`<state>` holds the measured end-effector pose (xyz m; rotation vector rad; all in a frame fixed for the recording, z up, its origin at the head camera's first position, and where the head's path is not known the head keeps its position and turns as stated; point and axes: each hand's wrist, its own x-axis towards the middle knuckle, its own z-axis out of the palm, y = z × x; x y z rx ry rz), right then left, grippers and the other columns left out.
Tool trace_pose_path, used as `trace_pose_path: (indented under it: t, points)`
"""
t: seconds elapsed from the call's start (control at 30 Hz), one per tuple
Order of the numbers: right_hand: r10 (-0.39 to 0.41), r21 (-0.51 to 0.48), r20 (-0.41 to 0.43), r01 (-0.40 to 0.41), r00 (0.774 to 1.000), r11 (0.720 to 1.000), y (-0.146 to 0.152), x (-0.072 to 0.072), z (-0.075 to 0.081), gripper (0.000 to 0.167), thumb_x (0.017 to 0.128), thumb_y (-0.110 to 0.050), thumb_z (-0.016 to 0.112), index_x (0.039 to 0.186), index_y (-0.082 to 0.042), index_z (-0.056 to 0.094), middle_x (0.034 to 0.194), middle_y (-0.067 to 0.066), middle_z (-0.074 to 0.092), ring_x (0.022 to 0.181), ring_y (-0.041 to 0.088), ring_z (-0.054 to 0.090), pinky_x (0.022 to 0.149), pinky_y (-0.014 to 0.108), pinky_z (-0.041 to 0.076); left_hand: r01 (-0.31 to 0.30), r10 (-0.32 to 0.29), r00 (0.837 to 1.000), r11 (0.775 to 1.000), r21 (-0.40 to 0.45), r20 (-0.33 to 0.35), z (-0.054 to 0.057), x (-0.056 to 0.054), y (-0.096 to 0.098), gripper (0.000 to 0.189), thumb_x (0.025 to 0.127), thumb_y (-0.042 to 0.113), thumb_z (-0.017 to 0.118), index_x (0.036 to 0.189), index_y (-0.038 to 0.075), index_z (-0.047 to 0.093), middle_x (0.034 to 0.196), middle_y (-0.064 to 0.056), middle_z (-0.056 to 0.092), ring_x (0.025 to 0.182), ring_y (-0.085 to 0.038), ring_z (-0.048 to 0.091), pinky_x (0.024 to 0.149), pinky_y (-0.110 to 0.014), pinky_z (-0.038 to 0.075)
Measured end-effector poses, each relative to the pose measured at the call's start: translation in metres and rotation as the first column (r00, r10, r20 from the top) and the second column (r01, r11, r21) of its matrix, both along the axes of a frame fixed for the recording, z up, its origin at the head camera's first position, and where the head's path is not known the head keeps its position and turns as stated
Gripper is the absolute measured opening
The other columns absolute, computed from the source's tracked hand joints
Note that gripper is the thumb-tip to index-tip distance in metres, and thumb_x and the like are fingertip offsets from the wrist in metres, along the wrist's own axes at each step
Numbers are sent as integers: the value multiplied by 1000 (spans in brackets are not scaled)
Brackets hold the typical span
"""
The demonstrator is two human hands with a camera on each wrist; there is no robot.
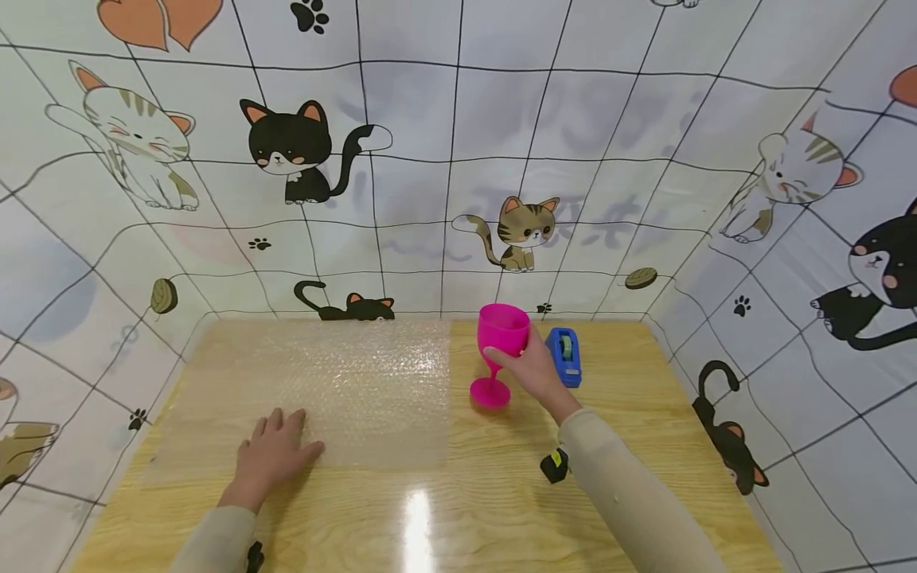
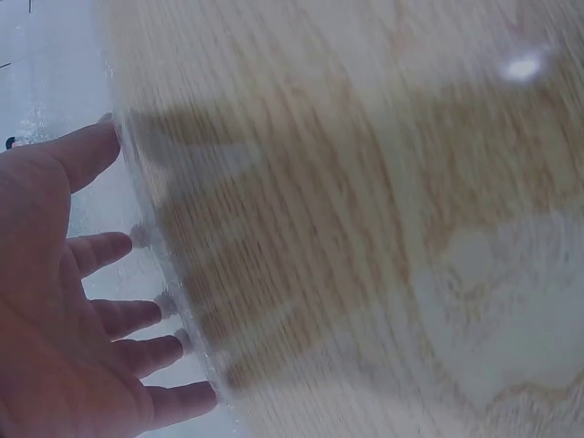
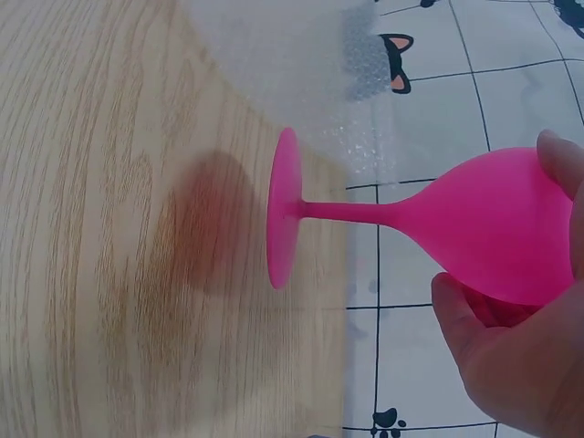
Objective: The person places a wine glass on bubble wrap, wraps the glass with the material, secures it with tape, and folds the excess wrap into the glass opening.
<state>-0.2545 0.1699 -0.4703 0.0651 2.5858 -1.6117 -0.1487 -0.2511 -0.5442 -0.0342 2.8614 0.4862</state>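
A bright pink goblet [image 1: 501, 328] with a thin stem and round foot is upright in my right hand [image 1: 536, 370], whose fingers and thumb grip its bowl. In the right wrist view the goblet's foot [image 3: 284, 210] hangs a little above the table, with a reddish shadow beside it. A clear sheet of bubble wrap [image 1: 358, 390] lies flat over the left half of the table. My left hand [image 1: 272, 455] rests on the wrap near its front edge, fingers spread. In the left wrist view its fingertips [image 2: 196, 394] are right at the wrap's edge.
Just right of the goblet stands a blue tape dispenser [image 1: 566, 358] with a roll in it. A small black object with a yellow mark [image 1: 555, 465] shows beside my right sleeve. Cat-printed sheeting [image 1: 408, 191] walls the wooden table [image 1: 616, 430] at the back and both sides.
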Motion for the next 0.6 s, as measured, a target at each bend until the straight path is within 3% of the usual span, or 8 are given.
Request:
trace_pose_path:
  t: [0.33,0.6]
  points:
    - [-7,-45,-3,7,1000,999,7,3,-3,88,79,-54,74,147,-19,30,137,5,50,125,28,51,99,48,50,38,-40,998,997,-61,-42,1,2,0,72,90,50,60,144,7,43,147,-36,32,128,-63,32,85,-78,38]
    - [-27,-24,24,28,999,999,15,6,4,90,78,-60,73,146,-19,30,137,6,50,125,28,50,100,48,50,44,-49,997,996,-73,-60,1,3,5,68,89,48,61,143,10,46,145,-34,36,125,-62,36,81,-76,41]
